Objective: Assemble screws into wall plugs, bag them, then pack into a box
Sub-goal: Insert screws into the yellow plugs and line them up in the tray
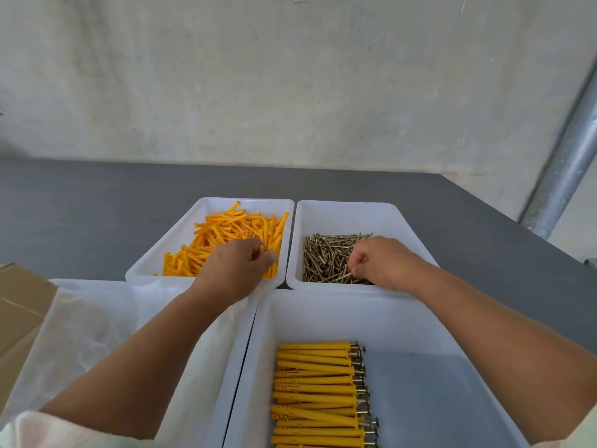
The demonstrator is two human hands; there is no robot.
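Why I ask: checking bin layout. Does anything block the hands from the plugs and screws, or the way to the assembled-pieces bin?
Nothing visible. The left hand is in the plugs, the right hand in the screws; the near bin is open right beside them.

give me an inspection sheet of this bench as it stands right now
surface: grey matte tabletop, carrying four white plastic trays
job's things: loose orange plastic wall plugs in far-left tray; brass-coloured metal screws in far-right tray; assembled plug-and-screw sets rowed in near-right tray; translucent plastic bags in near-left tray; brown cardboard box at left edge
clutter: nothing seen
hands: left hand pinches a plug; right hand pinches a screw
cables: nothing seen
surroundings: whitewashed wall; grey metal pipe at right
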